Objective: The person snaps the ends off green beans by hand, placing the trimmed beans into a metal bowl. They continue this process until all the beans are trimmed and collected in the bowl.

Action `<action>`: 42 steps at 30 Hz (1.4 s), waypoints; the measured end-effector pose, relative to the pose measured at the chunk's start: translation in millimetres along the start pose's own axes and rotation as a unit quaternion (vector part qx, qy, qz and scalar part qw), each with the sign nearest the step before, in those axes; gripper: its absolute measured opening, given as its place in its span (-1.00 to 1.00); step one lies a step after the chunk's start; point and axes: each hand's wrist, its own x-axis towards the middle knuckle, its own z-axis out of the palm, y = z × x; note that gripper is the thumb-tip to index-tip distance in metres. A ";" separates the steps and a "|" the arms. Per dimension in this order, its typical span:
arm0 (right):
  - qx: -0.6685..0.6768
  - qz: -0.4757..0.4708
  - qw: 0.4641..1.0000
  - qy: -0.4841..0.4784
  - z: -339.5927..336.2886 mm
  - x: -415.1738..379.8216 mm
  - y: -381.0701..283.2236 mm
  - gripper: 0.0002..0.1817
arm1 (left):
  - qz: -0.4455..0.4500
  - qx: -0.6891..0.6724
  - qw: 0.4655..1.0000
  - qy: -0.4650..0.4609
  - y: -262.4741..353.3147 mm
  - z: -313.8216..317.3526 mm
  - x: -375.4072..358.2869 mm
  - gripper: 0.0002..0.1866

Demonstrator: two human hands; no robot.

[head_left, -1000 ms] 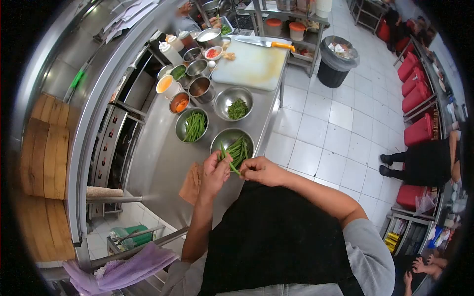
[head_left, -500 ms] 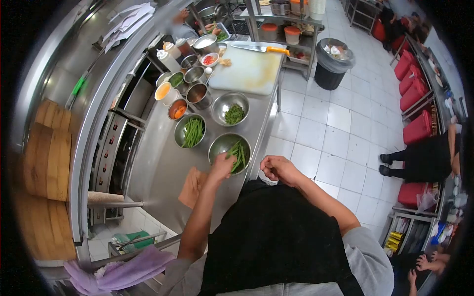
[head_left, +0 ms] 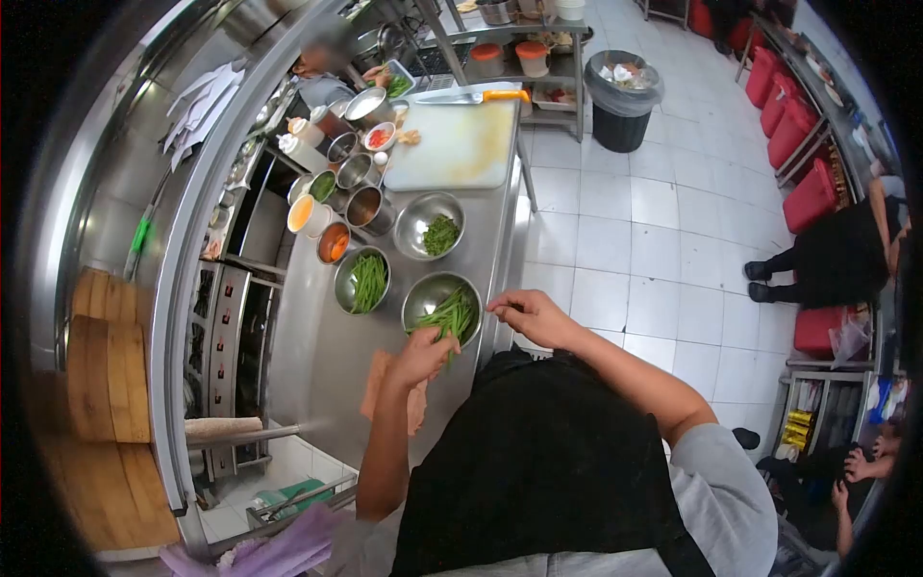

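Note:
My left hand [head_left: 420,358] is closed around some green beans at the near rim of a steel bowl [head_left: 419,292]. More green beans [head_left: 456,313] lie in that bowl, their ends reaching over its edge by my fingers. To the right of the bowl, my right hand [head_left: 534,317] is held in a pinch; whatever is between its fingertips is too small to make out. A second bowl of whole green beans [head_left: 366,282] stands to the left. Behind it, another steel bowl [head_left: 415,213] contains chopped green pieces [head_left: 440,235]. A brownish cloth [head_left: 381,385] lies partly under my left forearm.
A white cutting board [head_left: 447,144] with an orange-handled knife [head_left: 481,96] lies at the table's far end. Pots and containers, including one with orange pieces [head_left: 334,244], line the left side. A bin [head_left: 622,101] stands beyond. Other people are at the right and far left.
The view has shifted a little. My left hand has drawn the beans towards me over the bowl's near rim. My right hand has come closer to the bowl, fingertips pointing at it.

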 end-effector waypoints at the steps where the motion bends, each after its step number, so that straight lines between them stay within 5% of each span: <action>1: 0.000 -0.001 1.000 -0.004 1.8 4.7 -6.8 -0.75 | 0.013 0.005 1.000 -0.026 1.6 -1.1 -8.5 -0.86; 6: -0.142 -0.168 0.973 -0.068 8.0 20.3 -24.9 -0.75 | 0.052 0.045 0.996 -0.053 11.4 2.1 -32.9 -0.85; 9: -0.199 -0.219 0.948 -0.118 8.9 16.7 -35.2 -0.77 | 0.154 0.128 0.979 -0.041 4.3 5.2 -30.6 -0.82; 15: -0.300 -0.234 0.915 -0.134 4.5 8.9 -40.5 -0.79 | 0.120 0.185 0.974 -0.057 17.1 13.5 -35.8 -0.74; 19: -0.365 -0.223 0.894 -0.136 3.3 -2.1 -42.1 -0.80 | 0.177 0.231 0.955 -0.058 14.5 22.1 -29.7 -0.73; 22: -0.248 -0.250 0.935 -0.026 2.9 9.7 -1.5 -0.81 | 0.218 0.233 0.947 -0.026 18.1 28.9 -26.9 -0.76; 24: 0.004 -0.049 0.994 0.098 -0.5 21.5 15.6 -0.81 | 0.240 0.213 0.947 0.007 19.8 30.5 -22.4 -0.76; 25: 0.003 -0.049 0.994 0.098 -4.3 21.0 15.0 -0.81 | 0.270 0.173 0.946 0.049 16.7 30.7 -17.7 -0.76; 27: 0.264 0.028 0.963 0.036 -9.3 17.2 8.1 -0.78 | 0.298 0.134 0.941 0.090 19.7 28.7 -16.5 -0.74; 29: 0.281 0.035 0.959 0.003 -3.0 8.0 1.2 -0.75 | 0.148 -0.171 0.972 0.055 34.1 24.0 -19.3 -0.79; 30: 0.255 0.056 0.965 -0.029 0.0 5.1 -4.6 -0.75 | 0.173 -0.194 0.963 0.069 36.1 24.0 -17.5 -0.83; 36: 0.187 0.045 0.975 -0.109 10.5 -4.8 -20.4 -0.72 | 0.202 -0.222 0.950 0.084 49.8 28.8 -13.5 -0.83; 42: 0.037 -0.043 0.995 -0.083 21.2 -13.0 -25.3 -0.74 | 0.254 -0.200 0.944 0.074 46.5 40.9 -17.3 -0.85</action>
